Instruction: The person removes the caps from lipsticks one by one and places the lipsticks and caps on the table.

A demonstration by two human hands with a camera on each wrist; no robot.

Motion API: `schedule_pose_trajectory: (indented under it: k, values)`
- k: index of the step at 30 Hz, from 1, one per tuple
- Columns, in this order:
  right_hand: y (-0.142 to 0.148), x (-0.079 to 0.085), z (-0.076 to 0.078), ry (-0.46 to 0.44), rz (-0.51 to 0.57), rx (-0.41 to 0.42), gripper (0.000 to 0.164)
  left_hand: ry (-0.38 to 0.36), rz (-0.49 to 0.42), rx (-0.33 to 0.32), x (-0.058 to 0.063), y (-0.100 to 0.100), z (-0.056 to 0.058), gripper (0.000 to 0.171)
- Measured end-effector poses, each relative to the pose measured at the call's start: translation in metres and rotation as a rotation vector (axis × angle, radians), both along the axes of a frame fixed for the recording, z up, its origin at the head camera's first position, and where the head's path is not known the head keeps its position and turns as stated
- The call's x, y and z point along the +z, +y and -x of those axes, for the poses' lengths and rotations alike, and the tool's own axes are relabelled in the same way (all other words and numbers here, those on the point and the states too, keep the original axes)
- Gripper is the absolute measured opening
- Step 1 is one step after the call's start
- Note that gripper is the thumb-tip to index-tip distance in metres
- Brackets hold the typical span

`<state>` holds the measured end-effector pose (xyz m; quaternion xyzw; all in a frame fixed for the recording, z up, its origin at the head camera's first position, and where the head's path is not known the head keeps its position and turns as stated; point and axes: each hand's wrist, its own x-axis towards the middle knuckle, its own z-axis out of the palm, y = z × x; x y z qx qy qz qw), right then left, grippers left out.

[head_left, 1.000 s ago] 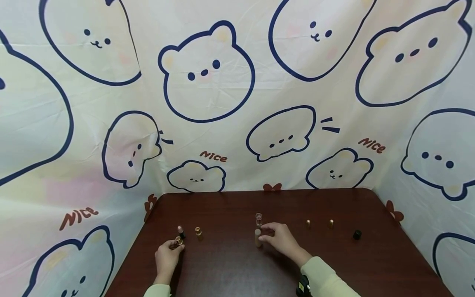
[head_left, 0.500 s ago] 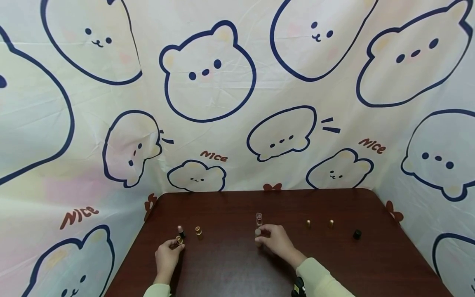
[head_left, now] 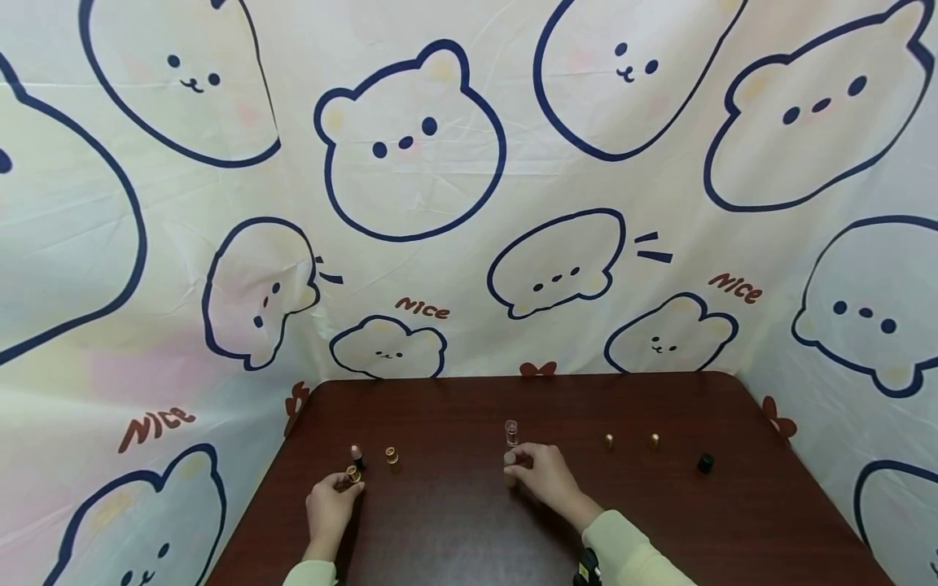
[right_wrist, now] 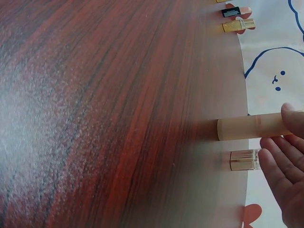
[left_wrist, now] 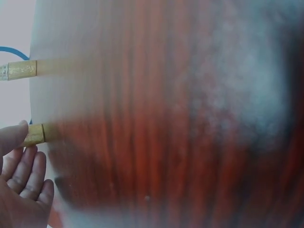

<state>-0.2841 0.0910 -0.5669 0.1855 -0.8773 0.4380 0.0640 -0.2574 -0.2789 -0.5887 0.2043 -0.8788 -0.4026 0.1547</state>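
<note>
At the left of the table, my left hand (head_left: 330, 509) pinches a gold lipstick tube (left_wrist: 34, 135) between thumb and fingers. Just behind it stands an uncapped lipstick (head_left: 357, 456) with a pink bullet and black base. A second gold lipstick tube (head_left: 392, 456) stands to its right. Near the middle, my right hand (head_left: 545, 476) holds a slim beige cosmetic tube (right_wrist: 247, 127), upright on the table, with the thumb on one side and fingers on the other. Its upper part is partly covered by the hand. A clear-topped tube (head_left: 511, 431) stands close behind it.
To the right are two small gold pieces (head_left: 609, 440), like caps, and a black cap (head_left: 705, 463). They stand apart on the dark brown table (head_left: 440, 529). A cloth printed with cartoon bears (head_left: 410, 187) hangs around the table's back and sides.
My right hand has shifted slightly left and its fingers have come round the beige tube, covering more of it. The left hand and the other items look still.
</note>
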Motion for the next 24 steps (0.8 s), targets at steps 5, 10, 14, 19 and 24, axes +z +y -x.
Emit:
schedule_pose_trajectory:
  k: [5,10,14,19,24]
  values:
    - [0.000,0.000,0.000,-0.003,-0.004,0.007,0.017,-0.010,-0.002,0.001,0.000,0.000,-0.001,0.024]
    - [0.000,0.000,-0.001,0.000,-0.018,0.010,0.016,-0.007,0.000,0.003,0.000,-0.001,-0.001,0.024]
    - [0.001,0.001,-0.001,0.003,-0.020,0.015,0.016,0.001,0.000,-0.003,0.000,-0.001,-0.001,0.024]
    - [0.002,0.006,-0.002,0.008,-0.005,0.009,0.015,0.005,0.002,-0.017,0.001,-0.001,-0.002,0.023]
    - [0.004,0.011,-0.003,0.016,-0.002,-0.011,0.017,0.012,0.004,-0.035,0.001,-0.002,-0.002,0.024]
